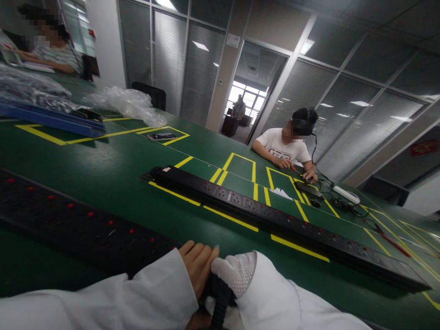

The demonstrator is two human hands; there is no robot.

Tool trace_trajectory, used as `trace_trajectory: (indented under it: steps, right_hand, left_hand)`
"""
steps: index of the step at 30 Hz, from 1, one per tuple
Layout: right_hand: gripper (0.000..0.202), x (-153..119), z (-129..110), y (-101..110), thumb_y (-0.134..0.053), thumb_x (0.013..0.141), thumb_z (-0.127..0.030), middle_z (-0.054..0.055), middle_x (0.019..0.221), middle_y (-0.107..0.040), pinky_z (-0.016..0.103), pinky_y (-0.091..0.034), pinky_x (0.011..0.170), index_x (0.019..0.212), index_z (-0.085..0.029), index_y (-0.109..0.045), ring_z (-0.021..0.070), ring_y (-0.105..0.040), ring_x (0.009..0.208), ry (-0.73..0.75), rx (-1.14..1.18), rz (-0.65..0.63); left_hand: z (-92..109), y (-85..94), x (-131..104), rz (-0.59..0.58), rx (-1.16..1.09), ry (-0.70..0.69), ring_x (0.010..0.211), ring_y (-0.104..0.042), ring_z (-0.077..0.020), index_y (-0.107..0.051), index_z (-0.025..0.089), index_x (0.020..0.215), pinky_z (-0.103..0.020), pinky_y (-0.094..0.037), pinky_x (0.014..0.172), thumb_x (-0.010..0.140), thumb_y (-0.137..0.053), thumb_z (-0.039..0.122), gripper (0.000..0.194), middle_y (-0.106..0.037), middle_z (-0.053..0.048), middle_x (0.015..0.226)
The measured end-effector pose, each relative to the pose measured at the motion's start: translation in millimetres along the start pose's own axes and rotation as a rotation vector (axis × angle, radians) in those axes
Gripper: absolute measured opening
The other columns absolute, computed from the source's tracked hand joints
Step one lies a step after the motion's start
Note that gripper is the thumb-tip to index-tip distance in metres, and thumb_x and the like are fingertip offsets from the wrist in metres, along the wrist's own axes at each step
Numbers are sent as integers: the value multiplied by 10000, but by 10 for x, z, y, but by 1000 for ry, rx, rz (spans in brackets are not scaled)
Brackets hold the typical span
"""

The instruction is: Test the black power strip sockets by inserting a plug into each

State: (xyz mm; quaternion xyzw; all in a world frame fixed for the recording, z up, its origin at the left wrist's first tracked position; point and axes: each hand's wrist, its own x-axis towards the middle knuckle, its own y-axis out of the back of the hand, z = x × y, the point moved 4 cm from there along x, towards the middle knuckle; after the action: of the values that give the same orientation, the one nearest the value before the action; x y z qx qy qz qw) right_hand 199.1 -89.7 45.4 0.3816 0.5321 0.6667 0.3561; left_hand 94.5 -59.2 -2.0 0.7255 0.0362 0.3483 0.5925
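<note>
A long black power strip (99,229) with red switches runs in from the left and reaches my hands near the bottom middle. My left hand (198,266) is bare, its fingers bent and close together over the end of this strip. Right beside it, my right hand (235,273) wears a white dotted glove and is closed in a fist around a thick black cable (222,295). The cable hangs down toward the bottom edge. Both palms are hidden, and the place where cable and strip meet is covered by my hands.
A second long black power strip (247,201) lies across the green table (144,160), which bears yellow tape marks. Blue rails (55,120), clear plastic wrap (127,103) and a phone-like item (162,136) lie at the back left. Opposite, a person (287,149) handles small parts near cables.
</note>
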Motion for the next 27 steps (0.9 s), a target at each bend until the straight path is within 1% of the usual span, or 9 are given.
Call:
trace_trajectory:
  steps: [4, 6, 9, 11, 13, 17, 19, 23, 27]
  right_hand:
    - [252, -16, 5, 28, -503, 829, -462, 9, 729, -642, 207, -281, 449, 876, -219, -548, 159, -591, 593, 23, 6, -20]
    - [237, -14, 5, 30, -482, 847, -441, 11, 738, -643, 209, -281, 452, 879, -216, -551, 159, -596, 605, 25, 1, -22]
    - [189, -8, 6, 28, -392, 902, -312, 3, 732, -644, 206, -285, 458, 875, -220, -554, 138, -601, 605, 21, -6, -21]
    - [190, -8, 9, 33, -382, 905, -296, 0, 737, -646, 210, -298, 462, 881, -221, -555, 134, -602, 610, 23, -8, -22]
    - [185, -12, 12, 44, -460, 864, -378, -1, 736, -643, 214, -307, 459, 884, -220, -554, 139, -599, 608, 34, -3, -26]
    - [350, -21, 17, 66, -561, 753, -546, -4, 710, -626, 210, -298, 445, 874, -219, -551, 138, -582, 577, 59, 6, -26]
    - [311, -21, 18, 64, -518, 801, -519, -4, 707, -626, 208, -290, 445, 869, -217, -551, 133, -586, 576, 60, -1, -14]
    - [167, -17, 16, 30, -419, 898, -313, -12, 698, -636, 206, -274, 454, 867, -219, -554, 117, -598, 576, 54, -32, 18]
    - [141, -10, 11, -28, -489, 864, -351, -22, 677, -631, 209, -256, 443, 845, -223, -545, 123, -594, 548, 57, -53, 37]
  left_hand:
    - [-3, -10, -10, 12, -18, -10, 794, -585, -224, -500, 72, 1176, -381, -423, 710, 929, -275, 71, 335, -632, -112, 951]
    - [-1, -15, -11, 23, -22, -5, 797, -586, -225, -501, 70, 1172, -385, -417, 714, 930, -265, 62, 339, -633, -112, 948]
    - [-2, -20, -9, 25, -21, 2, 792, -589, -222, -506, 74, 1162, -386, -412, 716, 925, -261, 48, 342, -634, -107, 942]
    - [-4, -24, -10, 13, -19, -1, 793, -587, -226, -499, 72, 1167, -390, -408, 717, 917, -259, 45, 348, -633, -109, 943]
    - [-3, -24, -11, 2, -19, -15, 794, -584, -234, -485, 62, 1179, -397, -404, 716, 910, -264, 48, 349, -630, -117, 948]
    - [-2, -16, -10, 15, -17, -21, 788, -584, -237, -481, 56, 1171, -398, -399, 707, 910, -266, 48, 338, -630, -117, 941]
    - [-4, -17, -7, 35, -10, -20, 777, -587, -232, -486, 60, 1158, -394, -400, 702, 914, -262, 48, 332, -633, -113, 933]
    - [-11, -52, -10, 85, 13, -33, 755, -590, -217, -490, 78, 1138, -380, -404, 686, 915, -250, 45, 329, -638, -92, 903]
    - [-21, -93, -23, 123, 25, -38, 751, -589, -208, -483, 87, 1145, -376, -408, 686, 924, -240, 59, 329, -638, -87, 908]
